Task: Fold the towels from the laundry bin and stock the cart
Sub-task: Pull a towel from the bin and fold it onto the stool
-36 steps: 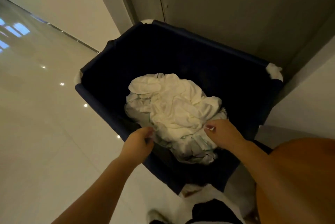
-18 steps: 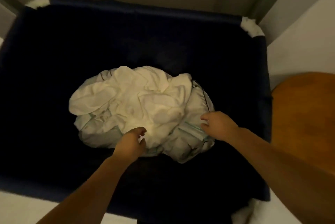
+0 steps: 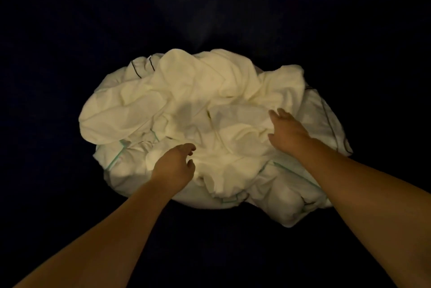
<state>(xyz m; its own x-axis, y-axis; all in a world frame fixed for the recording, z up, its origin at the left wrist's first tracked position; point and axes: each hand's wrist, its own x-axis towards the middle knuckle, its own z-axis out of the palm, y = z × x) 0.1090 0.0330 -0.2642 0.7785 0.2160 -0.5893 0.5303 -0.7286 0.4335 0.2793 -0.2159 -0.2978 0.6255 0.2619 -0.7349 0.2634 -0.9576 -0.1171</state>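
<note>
The towels [image 3: 198, 91] lie in one crumpled white heap in the middle of the frame, on the dark floor of the bin [image 3: 58, 31]. My left hand [image 3: 173, 164] is at the heap's near edge, low and centre, fingers loosely curled with a gap to the thumb and no cloth in them that I can see. My right hand [image 3: 288, 133] is right of centre, fingers nearly straight over the top folds; whether it touches them I cannot tell. Neither has hold of anything.

The step, I judge, is getting one towel out. I should go for a single edge, not a fistful. The green hem [image 3: 116, 156] at the heap's lower left gives a clear border to follow. I'd pinch it with the left, find the same hem farther along with the right, and lift slowly so tangled neighbours slide off. If a second towel rises too, I'd shake it loose low over the bin. The light is dim, so feel may serve better than sight.
</note>
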